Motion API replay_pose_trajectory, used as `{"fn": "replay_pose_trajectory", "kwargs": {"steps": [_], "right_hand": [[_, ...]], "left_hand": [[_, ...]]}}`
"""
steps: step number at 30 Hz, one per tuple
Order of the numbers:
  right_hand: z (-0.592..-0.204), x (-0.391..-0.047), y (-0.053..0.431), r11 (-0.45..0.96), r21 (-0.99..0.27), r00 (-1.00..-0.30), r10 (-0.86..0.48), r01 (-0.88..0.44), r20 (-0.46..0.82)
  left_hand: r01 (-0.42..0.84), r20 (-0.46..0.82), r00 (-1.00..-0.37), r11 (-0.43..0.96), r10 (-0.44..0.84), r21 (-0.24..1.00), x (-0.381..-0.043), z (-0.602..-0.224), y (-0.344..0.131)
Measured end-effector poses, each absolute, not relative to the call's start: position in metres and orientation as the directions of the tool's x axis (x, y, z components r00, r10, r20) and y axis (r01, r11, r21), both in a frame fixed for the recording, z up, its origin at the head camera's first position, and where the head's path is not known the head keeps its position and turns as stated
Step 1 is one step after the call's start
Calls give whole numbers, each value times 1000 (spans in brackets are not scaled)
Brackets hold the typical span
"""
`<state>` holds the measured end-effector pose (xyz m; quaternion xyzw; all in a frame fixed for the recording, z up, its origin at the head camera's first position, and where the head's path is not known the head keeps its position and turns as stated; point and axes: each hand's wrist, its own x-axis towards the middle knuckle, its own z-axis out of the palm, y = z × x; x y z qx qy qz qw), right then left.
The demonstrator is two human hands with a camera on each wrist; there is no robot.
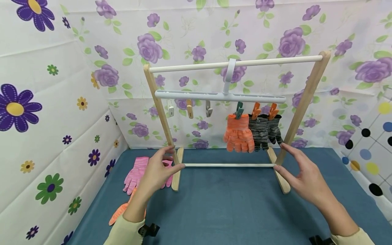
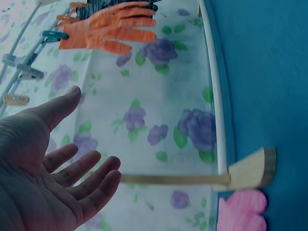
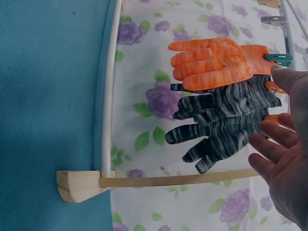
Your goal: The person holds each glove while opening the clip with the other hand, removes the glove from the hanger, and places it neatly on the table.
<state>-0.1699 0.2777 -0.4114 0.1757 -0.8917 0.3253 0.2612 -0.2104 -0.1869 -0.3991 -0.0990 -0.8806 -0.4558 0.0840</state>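
Observation:
A small wooden drying rack, with a white top bar [image 1: 190, 68] and lower bar [image 1: 229, 165], stands before me. My left hand [image 1: 157, 172] is by the foot of its left post [image 1: 160, 109], fingers loosely bent. By the right post [image 1: 307, 90], my right hand [image 1: 304, 178] has thumb and fingers spread. Neither hand visibly grips the wood. From the top bar hangs a grey hanger [image 1: 196, 95]. A teal clip [image 1: 239, 109] holds an orange glove [image 1: 239, 134] on it; orange clips [image 1: 256, 110] hold two black-grey gloves [image 3: 224, 130].
White, tan [image 1: 190, 109] and grey [image 1: 209, 109] clips hang at the hanger's left, holding nothing. Pink gloves [image 1: 136, 172] and an orange glove [image 1: 117, 212] lie on the blue cloth [image 1: 229, 204], partly behind my left arm. Flowered sheets [image 1: 190, 30] enclose the table.

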Motion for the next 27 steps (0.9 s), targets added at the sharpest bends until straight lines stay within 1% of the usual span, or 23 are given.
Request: {"fn": "replay_pose_trajectory", "kwargs": {"steps": [9, 17, 23, 27], "right_hand": [[-400, -174, 271, 718, -473, -783, -161, -510, 601], [-389, -180, 265, 697, -444, -744, -193, -563, 640], [-377, -184, 255, 701, -437, -744, -200, -563, 637], [-369, -187, 248, 692, -440, -742, -208, -572, 637]], "left_hand": [[327, 290, -945, 508, 153, 797, -217, -395, -156], [367, 309, -930, 481, 197, 796, -227, -395, -133], [378, 308, -925, 446, 224, 811, -233, -392, -115], [405, 332, -912, 409, 240, 818, -240, -389, -104]]}}
